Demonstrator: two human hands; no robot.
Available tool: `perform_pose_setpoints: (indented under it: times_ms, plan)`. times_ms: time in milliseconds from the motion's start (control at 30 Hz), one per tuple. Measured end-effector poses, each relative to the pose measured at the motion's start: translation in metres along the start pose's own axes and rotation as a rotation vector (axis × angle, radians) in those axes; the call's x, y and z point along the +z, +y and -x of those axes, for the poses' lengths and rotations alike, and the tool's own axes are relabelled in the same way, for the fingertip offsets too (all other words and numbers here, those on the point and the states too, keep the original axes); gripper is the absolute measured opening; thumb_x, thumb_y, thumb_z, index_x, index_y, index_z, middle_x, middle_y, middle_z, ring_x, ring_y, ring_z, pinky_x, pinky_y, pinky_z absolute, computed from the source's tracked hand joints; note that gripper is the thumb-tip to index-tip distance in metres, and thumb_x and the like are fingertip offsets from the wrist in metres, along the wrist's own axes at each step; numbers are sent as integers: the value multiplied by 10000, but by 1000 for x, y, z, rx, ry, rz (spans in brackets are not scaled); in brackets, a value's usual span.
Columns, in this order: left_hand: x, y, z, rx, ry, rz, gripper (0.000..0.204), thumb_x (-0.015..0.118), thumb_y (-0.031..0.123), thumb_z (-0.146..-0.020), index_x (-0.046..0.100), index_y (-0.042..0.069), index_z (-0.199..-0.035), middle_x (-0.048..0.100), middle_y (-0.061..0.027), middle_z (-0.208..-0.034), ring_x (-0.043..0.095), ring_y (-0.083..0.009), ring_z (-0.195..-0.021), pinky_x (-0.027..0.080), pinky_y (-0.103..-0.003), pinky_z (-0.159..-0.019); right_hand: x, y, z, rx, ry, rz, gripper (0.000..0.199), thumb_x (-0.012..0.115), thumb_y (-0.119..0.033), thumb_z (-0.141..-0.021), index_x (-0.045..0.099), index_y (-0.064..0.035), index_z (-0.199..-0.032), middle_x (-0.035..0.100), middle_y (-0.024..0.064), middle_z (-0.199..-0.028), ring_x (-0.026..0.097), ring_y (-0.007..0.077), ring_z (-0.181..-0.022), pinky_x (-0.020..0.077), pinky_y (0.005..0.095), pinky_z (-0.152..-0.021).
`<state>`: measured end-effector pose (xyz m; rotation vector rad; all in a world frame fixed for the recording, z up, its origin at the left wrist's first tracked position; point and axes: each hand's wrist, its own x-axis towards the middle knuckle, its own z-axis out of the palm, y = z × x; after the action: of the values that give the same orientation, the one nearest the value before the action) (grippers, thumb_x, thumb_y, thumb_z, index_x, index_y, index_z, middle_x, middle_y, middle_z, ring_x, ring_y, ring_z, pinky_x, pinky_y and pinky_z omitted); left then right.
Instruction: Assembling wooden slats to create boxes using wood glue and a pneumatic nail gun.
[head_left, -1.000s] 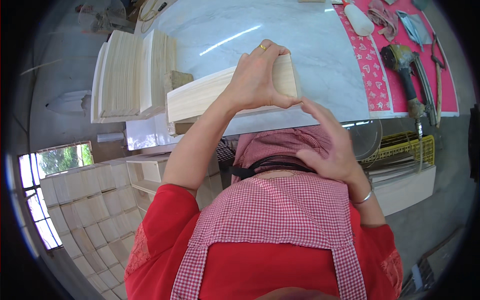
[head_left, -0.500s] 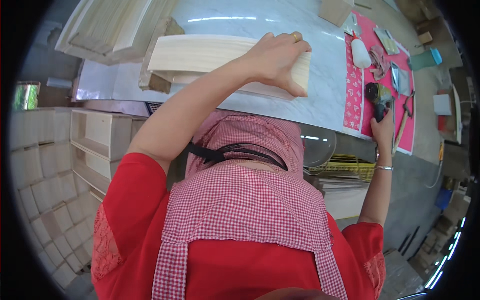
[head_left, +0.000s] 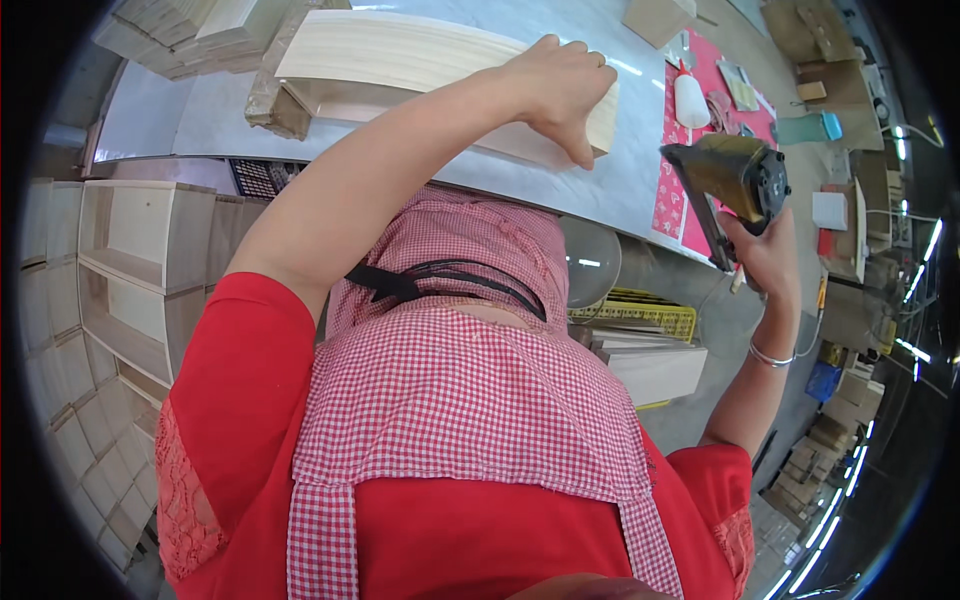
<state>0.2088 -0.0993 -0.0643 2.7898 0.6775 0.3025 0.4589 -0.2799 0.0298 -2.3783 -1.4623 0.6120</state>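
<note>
A pale wooden box (head_left: 400, 58) lies on its side across the work table, its long plank face up. My left hand (head_left: 560, 95) is clamped over the box's right end, thumb on the near edge and fingers over the far side. Raised beside the table's right part, my right hand (head_left: 768, 250) is wrapped round the handle of an air nail gun (head_left: 735, 180), black and brownish-yellow. The nail gun is apart from the box, and its grip is partly hidden by my fingers.
Wooden pieces (head_left: 190, 35) are stacked at the far left, next to a taped block (head_left: 280, 105). A white glue bottle (head_left: 690, 100) stands on the pink patterned mat (head_left: 668, 200), near a teal cup (head_left: 810, 127). Box frames (head_left: 130, 265) are piled at left; a yellow crate (head_left: 640, 312) sits below the table.
My right hand has lifted the nail gun off the pink mat and tilted it up. My left hand stays on the box's end. The whole view has shifted slightly.
</note>
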Motion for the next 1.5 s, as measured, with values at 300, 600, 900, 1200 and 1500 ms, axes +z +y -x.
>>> perform_pose_setpoints:
  times_ms: [300, 600, 900, 1200, 1500]
  plan:
    - [0, 6, -2, -25, 9, 28, 796, 846, 472, -556, 608, -6, -1146, 644, -156, -1094, 563, -304, -1090, 412, -417, -936, -6, -53, 16, -407, -137, -32, 401, 820, -87, -800, 631, 18, -1138, 716, 81, -1043, 651, 147, -932, 526, 310, -831]
    - [-1, 7, 0, -16, 17, 53, 766, 860, 453, -568, 610, -11, -1124, 647, -156, -1074, 568, -303, -1077, 415, -420, -926, -6, -60, 5, -430, -164, -8, 377, 846, -143, -781, 664, 28, -1063, 733, 92, -995, 669, 142, -878, 537, 322, -797]
    - [2, 7, 2, -8, 57, 37, 761, 863, 458, -574, 611, -13, -1116, 642, -160, -1082, 576, -306, -1076, 429, -422, -921, -9, -67, 0, -449, -178, 14, 371, 855, -156, -769, 673, 37, -1029, 737, 86, -968, 673, 146, -847, 539, 326, -782]
    - [-3, 13, 5, -79, 75, -4, 759, 829, 519, -577, 619, -23, -1065, 658, -171, -1063, 575, -314, -1094, 400, -447, -982, -19, -70, -24, -434, -189, 6, 420, 847, -146, -777, 643, 37, -1094, 732, 87, -982, 669, 150, -871, 537, 318, -799]
    - [-3, 11, 6, -97, 35, 45, 781, 809, 551, -586, 609, -24, -1075, 666, -179, -1060, 568, -322, -1125, 346, -487, -1064, -13, -73, -55, -473, -78, 24, 303, 790, -107, -834, 684, 4, -1095, 711, 17, -903, 575, 70, -693, 479, 258, -603]
